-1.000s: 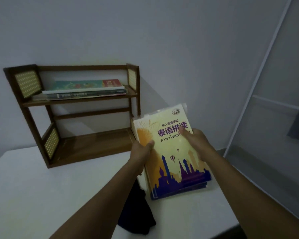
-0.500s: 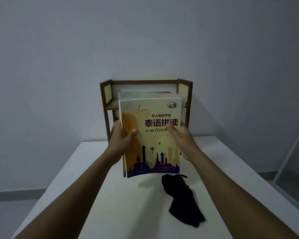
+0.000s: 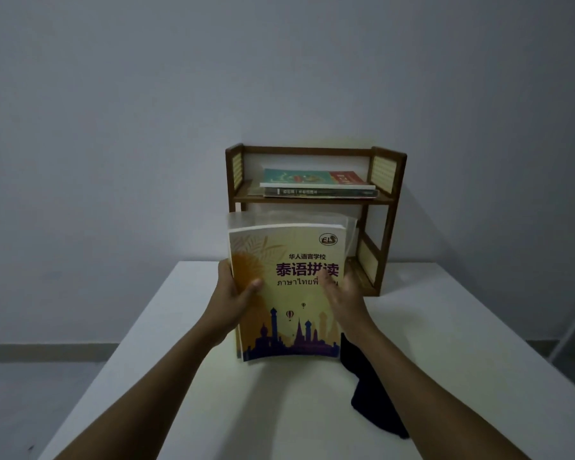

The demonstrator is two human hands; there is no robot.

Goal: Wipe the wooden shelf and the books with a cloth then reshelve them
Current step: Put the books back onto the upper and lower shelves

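Since the earlier frame the book (image 3: 287,290) is being lowered, so the shelf (image 3: 316,207) is now being seen above it at 12 o'clock, and the cloth (image 3: 372,393) is lying at its 4 o'clock. The book's left edge is being gripped by the left hand (image 3: 233,300), thumb curled on the cover; the right hand (image 3: 346,300) is being laid flat on the cover, fingers straight. Several glossy, slightly bowed paperbacks seem to be held together, so they should be kept squared and slid in level. Two flat books (image 3: 317,185) are resting on the upper board; the lower board is hidden.
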